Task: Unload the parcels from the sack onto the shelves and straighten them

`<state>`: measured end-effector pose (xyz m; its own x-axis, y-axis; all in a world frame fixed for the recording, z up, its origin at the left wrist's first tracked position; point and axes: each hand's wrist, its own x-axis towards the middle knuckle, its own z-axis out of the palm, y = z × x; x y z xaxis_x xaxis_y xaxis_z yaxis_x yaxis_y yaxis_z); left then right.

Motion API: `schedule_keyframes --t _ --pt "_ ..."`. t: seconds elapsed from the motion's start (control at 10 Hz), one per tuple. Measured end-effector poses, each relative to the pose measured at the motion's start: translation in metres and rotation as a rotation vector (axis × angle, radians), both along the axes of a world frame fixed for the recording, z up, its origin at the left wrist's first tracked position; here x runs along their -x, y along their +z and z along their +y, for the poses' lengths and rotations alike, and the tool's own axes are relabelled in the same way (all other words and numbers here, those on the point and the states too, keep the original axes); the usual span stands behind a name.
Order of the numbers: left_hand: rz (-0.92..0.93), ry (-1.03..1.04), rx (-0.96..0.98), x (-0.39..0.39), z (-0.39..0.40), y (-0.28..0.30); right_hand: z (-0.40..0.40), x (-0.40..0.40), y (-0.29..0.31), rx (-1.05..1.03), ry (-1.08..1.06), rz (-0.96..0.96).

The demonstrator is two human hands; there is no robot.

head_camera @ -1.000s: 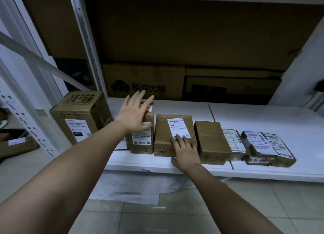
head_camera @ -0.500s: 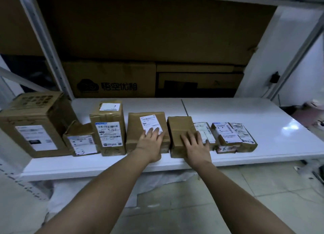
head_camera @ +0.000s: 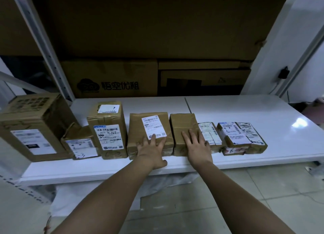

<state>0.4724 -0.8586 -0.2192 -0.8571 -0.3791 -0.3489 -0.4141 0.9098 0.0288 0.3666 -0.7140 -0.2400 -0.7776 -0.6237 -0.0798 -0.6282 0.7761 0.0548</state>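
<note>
Several brown parcels stand in a row along the front of the white shelf (head_camera: 245, 114). My left hand (head_camera: 151, 150) lies flat with straight fingers on the labelled flat parcel (head_camera: 149, 126) in the middle. My right hand (head_camera: 197, 146) rests flat on the plain brown parcel (head_camera: 182, 125) right beside it. To the left are a tall upright parcel (head_camera: 107, 130), a small tilted parcel (head_camera: 80, 144) and a big carton (head_camera: 33, 126). To the right lie small labelled parcels (head_camera: 235, 135). The white sack (head_camera: 98, 197) lies on the floor under the shelf.
Large flat cardboard boxes (head_camera: 115, 79) lean against the back of the shelf. A white perforated upright (head_camera: 43, 46) rises at the left behind the big carton. The right half of the shelf is bare white board. Tiled floor (head_camera: 263, 190) lies below.
My left hand left the tall parcel and came down on the labelled flat parcel. My right hand shifted from that parcel to the plain brown one. The view swung right.
</note>
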Motion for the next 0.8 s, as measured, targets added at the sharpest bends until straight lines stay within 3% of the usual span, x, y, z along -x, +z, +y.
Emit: schedule_keyframes --t 0.3,0.5,0.6,0.7,0.8 --pt "0.025 0.018 -0.038 -0.003 0.0 0.0 0.002 -0.002 0.001 0.048 0.004 0.011" --pt "0.356 -0.051 0.117 -0.017 0.003 0.0 0.016 -0.019 0.001 0.197 0.055 0.182" --pt "0.392 -0.013 0.077 -0.027 0.009 0.013 0.016 -0.032 0.016 0.169 0.118 0.132" --pt "0.325 -0.018 0.065 -0.042 0.016 0.044 0.014 -0.044 0.046 0.07 0.17 0.018" --pt "0.198 -0.004 -0.07 -0.061 0.022 0.083 0.013 -0.056 0.088 -0.083 0.167 -0.196"
